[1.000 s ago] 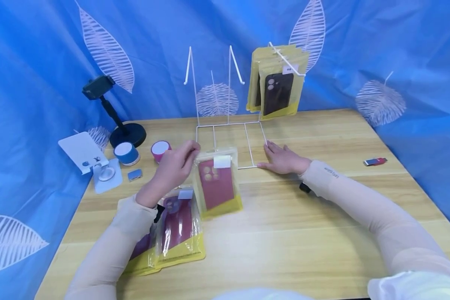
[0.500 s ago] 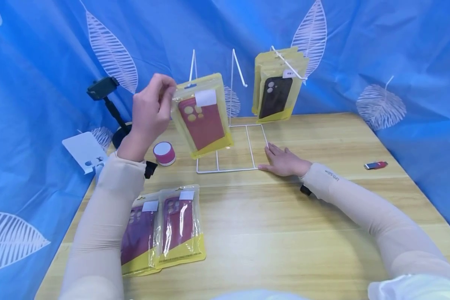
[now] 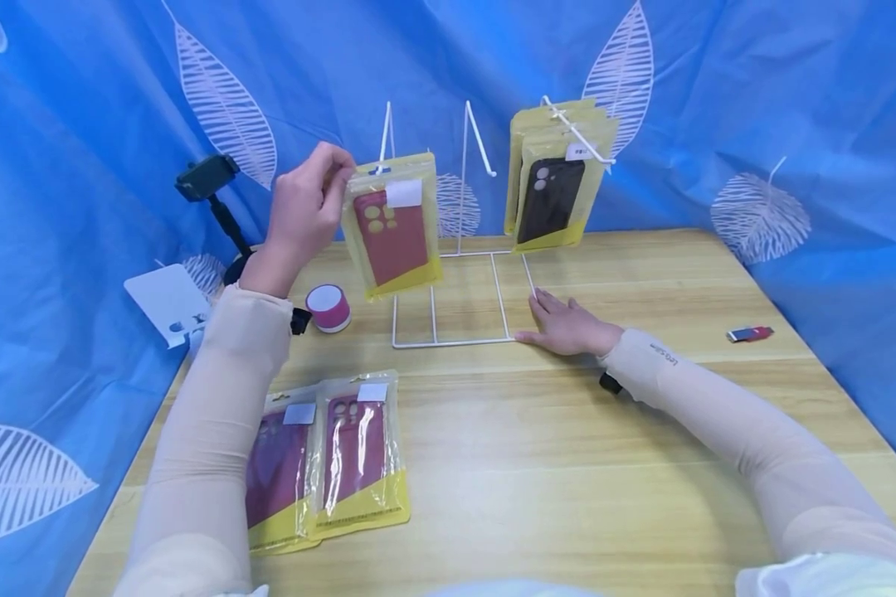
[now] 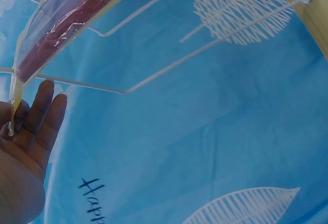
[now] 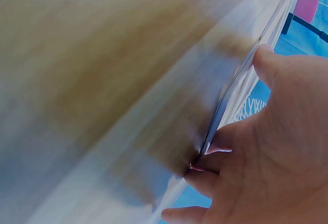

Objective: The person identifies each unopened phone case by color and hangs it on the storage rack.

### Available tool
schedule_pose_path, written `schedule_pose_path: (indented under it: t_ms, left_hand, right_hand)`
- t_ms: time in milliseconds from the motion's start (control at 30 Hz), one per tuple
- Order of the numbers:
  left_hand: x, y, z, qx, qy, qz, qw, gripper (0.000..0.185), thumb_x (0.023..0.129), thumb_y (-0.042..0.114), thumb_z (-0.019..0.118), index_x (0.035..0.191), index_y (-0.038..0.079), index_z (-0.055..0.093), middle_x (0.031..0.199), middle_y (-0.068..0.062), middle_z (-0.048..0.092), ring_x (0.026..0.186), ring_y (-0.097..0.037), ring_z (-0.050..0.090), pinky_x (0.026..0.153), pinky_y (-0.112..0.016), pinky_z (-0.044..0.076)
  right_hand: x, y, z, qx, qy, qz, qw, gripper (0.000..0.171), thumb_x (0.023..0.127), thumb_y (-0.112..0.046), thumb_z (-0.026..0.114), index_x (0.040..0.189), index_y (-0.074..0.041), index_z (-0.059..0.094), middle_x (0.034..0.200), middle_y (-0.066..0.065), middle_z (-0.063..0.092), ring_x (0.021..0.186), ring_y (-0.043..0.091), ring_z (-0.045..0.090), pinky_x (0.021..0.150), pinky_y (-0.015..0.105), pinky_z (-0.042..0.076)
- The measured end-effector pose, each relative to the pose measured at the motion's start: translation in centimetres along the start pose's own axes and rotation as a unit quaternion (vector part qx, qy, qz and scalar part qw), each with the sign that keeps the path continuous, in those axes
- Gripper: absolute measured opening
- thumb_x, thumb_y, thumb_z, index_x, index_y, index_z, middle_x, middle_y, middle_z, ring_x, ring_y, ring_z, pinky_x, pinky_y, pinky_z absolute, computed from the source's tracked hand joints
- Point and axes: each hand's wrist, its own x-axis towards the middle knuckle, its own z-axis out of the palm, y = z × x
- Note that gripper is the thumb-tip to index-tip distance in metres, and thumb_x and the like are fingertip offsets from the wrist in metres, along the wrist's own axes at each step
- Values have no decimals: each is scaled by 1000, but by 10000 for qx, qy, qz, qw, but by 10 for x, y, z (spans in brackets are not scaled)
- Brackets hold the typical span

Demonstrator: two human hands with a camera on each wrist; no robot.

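With thumb and fingers my left hand pinches the upper left edge of a bagged dark-red phone case. Its hang hole is at the tip of the left prong of a white wire rack; whether the prong passes through it I cannot tell. In the left wrist view the bag rises from the fingertips, near the prong wires. My right hand rests on the rack base's front right corner, fingers extended, and in the right wrist view the hand touches the base wire.
Bagged black phone cases hang on the right prong. Two bagged red cases lie overlapping at the table's front left. A pink round speaker, a white stand, a black phone holder and a USB stick surround the work area.
My left hand has lifted the bagged phone case from above the table to the left prong, then shifted it slightly and straightened it. My right hand has stayed on the rack base.
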Motion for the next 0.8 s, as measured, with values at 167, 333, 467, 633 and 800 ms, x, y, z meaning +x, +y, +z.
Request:
schedule_pose_path:
  t_ms: [167, 333, 467, 633, 800]
  left_hand:
    - [13, -11, 7, 220, -114, -275, 9993, 29, 107, 25, 42, 112, 0, 56, 93, -20, 63, 72, -28, 56, 65, -27, 41]
    - [32, -21, 15, 386, -262, -442, 9979, 33, 107, 29, 40, 114, 1, 57, 97, -19, 64, 77, -30, 56, 67, -30, 40]
    - [46, -29, 21, 499, -324, -464, 9971, 32, 107, 27, 41, 114, 1, 58, 101, -19, 65, 80, -32, 57, 69, -36, 42]
    - [61, -38, 27, 684, -459, -509, 9953, 30, 107, 26, 41, 114, 2, 58, 105, -18, 66, 83, -33, 58, 75, -43, 45]
    - [73, -43, 32, 889, -722, -669, 9912, 32, 107, 27, 37, 116, 3, 56, 107, -16, 64, 86, -32, 58, 79, -45, 46]
  right_hand:
    - [0, 1, 0, -19, 24, -10, 10000, 93, 99, -66, 34, 157, 2, 8, 166, 21, 0, 154, 37, 5, 118, 69, 11]
    - [-2, 1, -2, 23, 32, 2, 10000, 94, 99, -67, 34, 157, 2, 9, 166, 21, 1, 154, 37, 6, 118, 69, 11]
    - [-2, 1, -2, 20, 20, -47, 10000, 94, 98, -67, 34, 157, 2, 9, 165, 22, 1, 154, 37, 6, 118, 69, 11]
    - [-1, 1, 0, -26, 29, -36, 10000, 93, 99, -67, 35, 157, 2, 10, 165, 21, 2, 154, 36, 6, 118, 69, 12]
    - [-1, 1, 0, -13, 36, -12, 10000, 92, 99, -66, 35, 157, 2, 11, 166, 21, 2, 154, 36, 5, 118, 68, 12]
